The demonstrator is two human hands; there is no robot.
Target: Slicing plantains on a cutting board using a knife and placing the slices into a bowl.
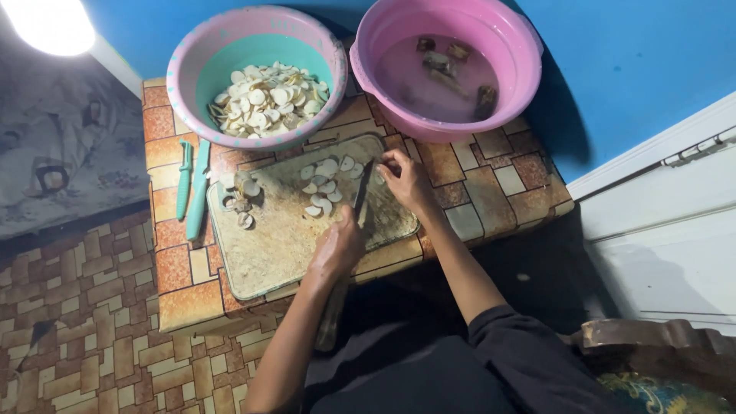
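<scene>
Left hand (337, 247) grips a knife (361, 192) over the cutting board (268, 245) — right hand (406, 180), at one o'clock, pinches something at the blade; white slices (326, 184) lie at eleven.

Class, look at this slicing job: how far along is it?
Done: the teal bowl holds many white slices.
In hand: the left hand holds a knife on the cutting board; the right hand steadies a piece.
Left: a few pieces soak in the pink basin.

We see a dark knife (362, 192) standing edge-down at frame centre on the worn board (268, 245), pale round slices (323, 188) heaped just left of it.
</scene>
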